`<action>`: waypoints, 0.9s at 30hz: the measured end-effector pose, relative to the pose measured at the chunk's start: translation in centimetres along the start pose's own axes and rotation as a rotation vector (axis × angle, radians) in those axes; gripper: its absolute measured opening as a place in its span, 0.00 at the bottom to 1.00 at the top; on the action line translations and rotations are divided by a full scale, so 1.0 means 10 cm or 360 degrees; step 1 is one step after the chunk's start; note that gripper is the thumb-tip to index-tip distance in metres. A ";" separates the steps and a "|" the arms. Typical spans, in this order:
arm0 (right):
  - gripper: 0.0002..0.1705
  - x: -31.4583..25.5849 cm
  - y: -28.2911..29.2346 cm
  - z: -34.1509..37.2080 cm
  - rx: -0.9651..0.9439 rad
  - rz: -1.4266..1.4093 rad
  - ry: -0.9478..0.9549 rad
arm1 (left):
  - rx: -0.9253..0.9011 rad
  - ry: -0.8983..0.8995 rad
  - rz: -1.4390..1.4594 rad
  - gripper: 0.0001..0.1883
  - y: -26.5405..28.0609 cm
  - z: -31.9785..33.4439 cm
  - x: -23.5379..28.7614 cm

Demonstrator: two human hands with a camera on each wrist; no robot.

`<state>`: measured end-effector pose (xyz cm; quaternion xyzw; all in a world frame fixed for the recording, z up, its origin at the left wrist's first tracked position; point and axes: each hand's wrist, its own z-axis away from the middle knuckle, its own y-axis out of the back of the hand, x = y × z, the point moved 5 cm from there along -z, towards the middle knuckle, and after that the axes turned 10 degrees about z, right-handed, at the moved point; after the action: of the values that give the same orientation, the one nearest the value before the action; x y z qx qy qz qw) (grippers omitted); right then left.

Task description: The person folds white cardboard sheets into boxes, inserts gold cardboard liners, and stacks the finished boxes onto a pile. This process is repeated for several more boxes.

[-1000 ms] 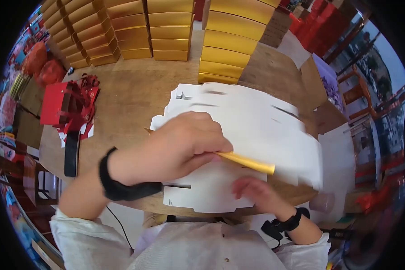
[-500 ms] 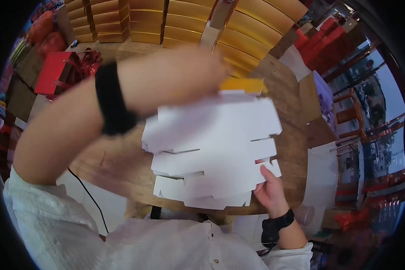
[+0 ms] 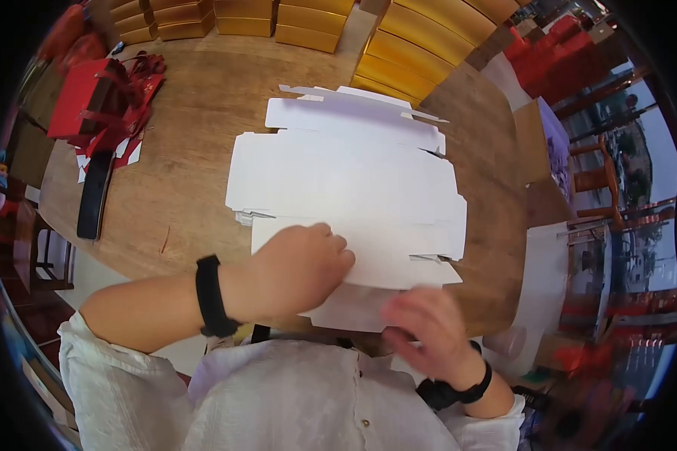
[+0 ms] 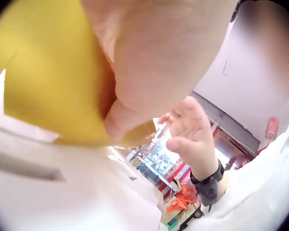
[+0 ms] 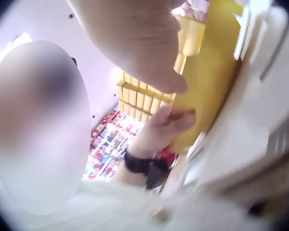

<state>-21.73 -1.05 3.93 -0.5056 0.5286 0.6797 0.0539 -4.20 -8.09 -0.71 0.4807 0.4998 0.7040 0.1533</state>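
A stack of white die-cut card sheets (image 3: pixel 346 177) lies in front of the body. My left hand (image 3: pixel 289 270) grips the near edge of the top sheet, which is raised there. Its underside is gold (image 4: pixel 53 72) in the left wrist view, with the left thumb against it. The gold side (image 5: pixel 207 82) also shows in the right wrist view, beside the left hand (image 5: pixel 159 130). My right hand (image 3: pixel 429 331), blurred, hovers near the sheets' close edge. In the left wrist view the right hand (image 4: pixel 192 137) has loosely bent fingers and holds nothing.
Gold boxes (image 3: pixel 421 45) stand stacked along the table's far side. At the left are a red box (image 3: pixel 79 98) with red ribbons and a long black object (image 3: pixel 95 195). A carton (image 3: pixel 538 150) with purple contents is at the right, beyond the wooden table (image 3: pixel 188 135).
The left hand reached to the far side with a gold piece, then came back to the near edge. My right hand has left the sheets' right edge and moved left.
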 end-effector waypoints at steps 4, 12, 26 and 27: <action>0.31 0.20 0.37 -0.46 0.0147 0.1423 -0.0073 | -0.0297 0.0209 0.0330 0.12 0.31 -0.23 -0.13; 0.28 1.05 0.40 -0.89 -0.0227 0.0762 -0.0709 | -0.0115 0.0412 0.0178 0.20 0.31 -0.43 -0.52; 0.14 1.14 0.38 -0.82 -0.0057 0.0547 -0.0536 | 0.0471 0.0131 0.0079 0.14 0.31 -0.37 -0.43; 0.14 1.13 0.37 -0.81 -0.0046 0.0545 -0.0551 | 0.0223 0.0046 -0.0110 0.21 0.28 -0.34 -0.27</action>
<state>-24.28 -14.13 -1.46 -0.2853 0.5798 0.7629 0.0205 -4.91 -13.13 0.09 0.4626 0.5663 0.6684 0.1362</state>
